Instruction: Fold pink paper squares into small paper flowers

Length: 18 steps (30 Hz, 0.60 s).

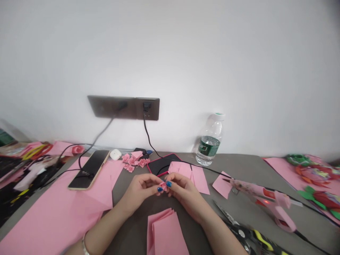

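Observation:
Between the fingertips of both hands is a small pink folded paper flower [164,186], mostly covered by the fingers. My left hand [142,191] pinches it from the left, thumb and fingers closed. My right hand [183,189] pinches it from the right in the same way. Below the hands lies folded pink paper [168,233]. Behind them, several finished pink paper flowers [131,162] sit in a cluster. Cut pink paper pieces [200,179] lie just beyond my right hand, partly over a dark phone with a red edge [160,164].
At right, a pink glue gun [265,198] glows red near scissors [239,230] and a pink square [222,185]. A water bottle [209,141] stands by the wall. Left are pink sheets [61,216] and a charging phone [90,170]. Cables run from the wall socket [147,109].

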Each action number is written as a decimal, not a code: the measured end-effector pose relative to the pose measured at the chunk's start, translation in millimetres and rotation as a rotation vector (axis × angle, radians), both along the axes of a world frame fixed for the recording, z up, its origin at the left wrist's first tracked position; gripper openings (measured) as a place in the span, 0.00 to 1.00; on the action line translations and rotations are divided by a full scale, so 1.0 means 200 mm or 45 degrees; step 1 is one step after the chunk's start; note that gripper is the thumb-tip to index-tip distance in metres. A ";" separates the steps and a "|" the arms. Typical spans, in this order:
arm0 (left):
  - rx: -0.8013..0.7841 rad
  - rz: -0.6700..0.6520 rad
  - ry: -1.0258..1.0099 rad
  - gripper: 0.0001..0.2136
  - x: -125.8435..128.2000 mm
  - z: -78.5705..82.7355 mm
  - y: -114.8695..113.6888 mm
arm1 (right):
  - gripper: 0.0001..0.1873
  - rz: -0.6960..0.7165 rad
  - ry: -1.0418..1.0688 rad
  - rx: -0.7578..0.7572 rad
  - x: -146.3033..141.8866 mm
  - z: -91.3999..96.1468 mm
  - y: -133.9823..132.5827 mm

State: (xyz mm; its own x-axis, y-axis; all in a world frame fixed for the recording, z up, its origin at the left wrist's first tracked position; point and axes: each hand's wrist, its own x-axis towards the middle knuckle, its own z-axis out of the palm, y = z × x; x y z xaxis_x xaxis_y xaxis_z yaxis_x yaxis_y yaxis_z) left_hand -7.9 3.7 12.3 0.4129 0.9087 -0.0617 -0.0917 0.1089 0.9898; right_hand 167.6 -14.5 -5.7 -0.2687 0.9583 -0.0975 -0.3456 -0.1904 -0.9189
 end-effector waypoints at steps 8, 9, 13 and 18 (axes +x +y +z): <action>-0.008 0.030 0.008 0.06 0.00 -0.01 0.01 | 0.15 -0.025 0.051 -0.062 0.00 0.03 -0.01; -0.001 0.036 0.008 0.06 0.00 -0.02 0.01 | 0.14 -0.016 0.057 -0.068 0.00 0.03 -0.01; 0.048 0.030 0.020 0.06 -0.01 -0.03 0.01 | 0.14 0.011 0.124 -0.138 -0.01 0.02 -0.01; 0.099 -0.025 0.034 0.05 -0.01 -0.03 0.01 | 0.13 0.084 0.162 -0.206 0.00 0.03 -0.01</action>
